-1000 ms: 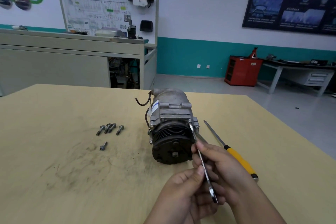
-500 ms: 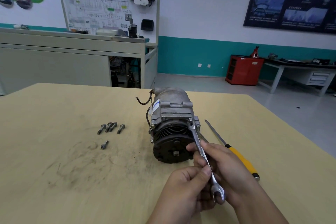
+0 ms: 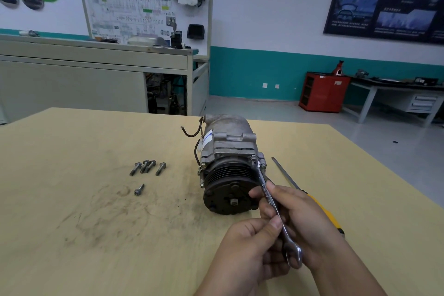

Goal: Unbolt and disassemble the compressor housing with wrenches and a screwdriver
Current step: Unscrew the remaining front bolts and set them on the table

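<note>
A grey compressor (image 3: 228, 149) with a black pulley (image 3: 228, 192) facing me lies on the yellow table (image 3: 72, 223). A silver combination wrench (image 3: 271, 202) has its ring end on a bolt at the housing's upper right flange (image 3: 254, 160). My left hand (image 3: 249, 252) pinches the wrench shaft near its open-jaw end. Higher up the shaft, my right hand (image 3: 302, 216) grips it with curled fingers. A yellow-handled screwdriver (image 3: 286, 175) lies to the right of the compressor, partly hidden by my right hand.
Several loose bolts (image 3: 146, 167) lie in a row left of the compressor, with one more bolt (image 3: 139, 190) nearer me. Dirty smudges mark the tabletop. A grey bench and a red cabinet (image 3: 322, 92) stand beyond the table.
The wrench has swung about the bolt: its free end moved right and its flat face turned towards me. Both hands moved with it.
</note>
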